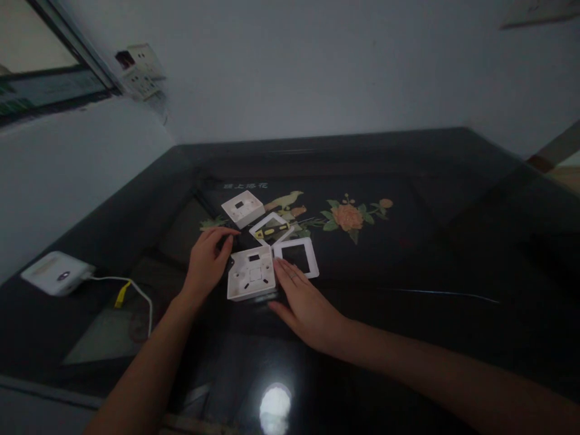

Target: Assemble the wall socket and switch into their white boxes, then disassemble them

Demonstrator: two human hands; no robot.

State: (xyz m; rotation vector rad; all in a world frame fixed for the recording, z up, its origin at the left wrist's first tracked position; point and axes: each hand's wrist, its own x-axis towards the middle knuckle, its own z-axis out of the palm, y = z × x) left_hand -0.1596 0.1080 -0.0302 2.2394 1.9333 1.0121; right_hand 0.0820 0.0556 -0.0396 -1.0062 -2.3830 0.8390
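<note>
A shallow white plastic wall-switch box (251, 275) lies on the dark table with its hollow side up. My left hand (209, 258) is by its upper left corner, fingers reaching right, with a gap between thumb and forefinger. My right hand (308, 308) rests at the box's right side, fingers stretched out and thumb apart. Its fingertips overlap the left edge of a white square frame (313, 257). Another white frame (259, 222) lies behind, with a yellow and black hand tool (272, 231) across it. A second white box (244, 208) sits at the back left.
At the left stands a white device (57, 273) with a white cable (144, 293) and a yellow tag (122, 294). The glossy black table (408, 338) bears a printed flower (348, 216). Wall sockets (141, 81) are at the back left, beside a window.
</note>
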